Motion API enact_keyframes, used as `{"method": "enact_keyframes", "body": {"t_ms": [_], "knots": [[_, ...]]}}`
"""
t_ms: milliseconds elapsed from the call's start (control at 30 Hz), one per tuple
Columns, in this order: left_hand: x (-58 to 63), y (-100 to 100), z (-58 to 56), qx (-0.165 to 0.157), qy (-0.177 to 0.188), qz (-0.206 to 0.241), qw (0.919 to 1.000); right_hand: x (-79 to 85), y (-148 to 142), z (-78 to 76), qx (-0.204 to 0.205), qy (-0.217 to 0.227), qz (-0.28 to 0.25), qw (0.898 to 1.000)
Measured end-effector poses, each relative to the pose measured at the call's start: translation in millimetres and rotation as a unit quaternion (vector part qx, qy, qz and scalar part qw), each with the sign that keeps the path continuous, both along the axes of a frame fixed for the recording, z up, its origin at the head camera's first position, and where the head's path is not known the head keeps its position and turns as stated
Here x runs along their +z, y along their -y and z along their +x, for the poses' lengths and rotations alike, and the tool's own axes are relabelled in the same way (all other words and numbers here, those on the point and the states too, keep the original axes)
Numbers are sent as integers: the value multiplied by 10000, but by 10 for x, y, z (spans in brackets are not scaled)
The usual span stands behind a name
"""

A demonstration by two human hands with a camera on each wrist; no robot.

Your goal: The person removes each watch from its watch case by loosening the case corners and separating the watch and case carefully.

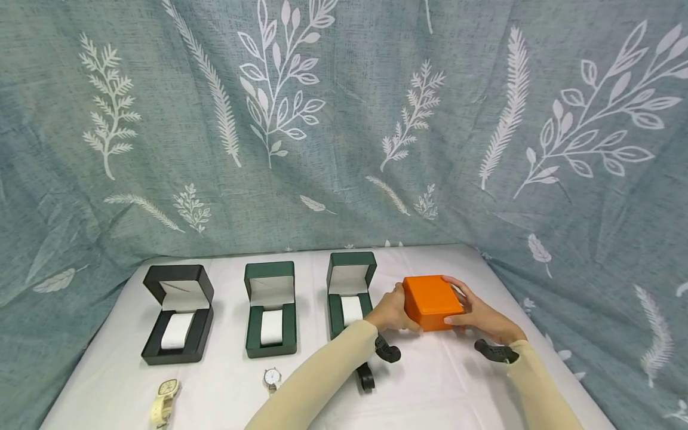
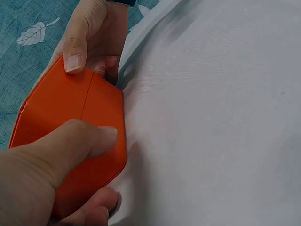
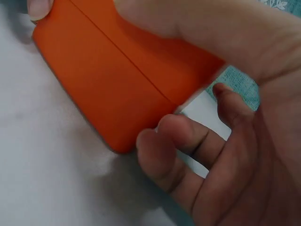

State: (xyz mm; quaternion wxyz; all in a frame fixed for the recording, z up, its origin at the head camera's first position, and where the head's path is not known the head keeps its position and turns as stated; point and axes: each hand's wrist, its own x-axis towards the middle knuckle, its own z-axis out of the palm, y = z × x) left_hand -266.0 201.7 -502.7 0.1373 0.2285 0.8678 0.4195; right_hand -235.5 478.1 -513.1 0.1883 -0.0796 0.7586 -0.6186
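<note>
A closed orange watch box [image 1: 430, 294] sits at the right of the white table, a thin lid seam [image 2: 86, 96] running along its side. My left hand [image 1: 392, 310] grips its left side, thumb pressed on the front face in the left wrist view. From the right, my right hand [image 1: 481, 313] holds the box, its thumb over the face and fingers curled at the lower corner in the right wrist view. The inside of the box is hidden by the lid.
An open black watch box [image 1: 173, 352] and two open green ones [image 1: 271, 349] [image 1: 334, 310] stand leftward, each with a white cushion. In front lie a cream watch [image 1: 163, 403], a small round-faced watch [image 1: 272, 377] and a black band [image 1: 366, 377], partly behind my left sleeve. A patterned curtain [image 1: 344, 131] hangs behind.
</note>
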Motion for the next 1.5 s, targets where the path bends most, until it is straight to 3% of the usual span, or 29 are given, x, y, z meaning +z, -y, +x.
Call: {"method": "enact_keyframes", "body": {"t_ms": [300, 467, 867, 1167, 1500], "knots": [[-7, -9, -24, 72, 342, 348, 9988, -16, -63, -51, 245, 109, -274, 9993], [-18, -1, -28, 68, 320, 319, 9990, 1, -69, -56, 356, 231, -315, 9986], [-43, -1, -25, 129, 189, 509, 9984, -30, -50, -82, 135, 43, -418, 9990], [-21, -1, -23, 190, 164, 494, 9985, -79, -72, -103, 176, -234, -992, 9946], [-13, -8, -31, 250, 287, 425, 9984, -95, -37, -120, -343, -607, -885, 9936]]}}
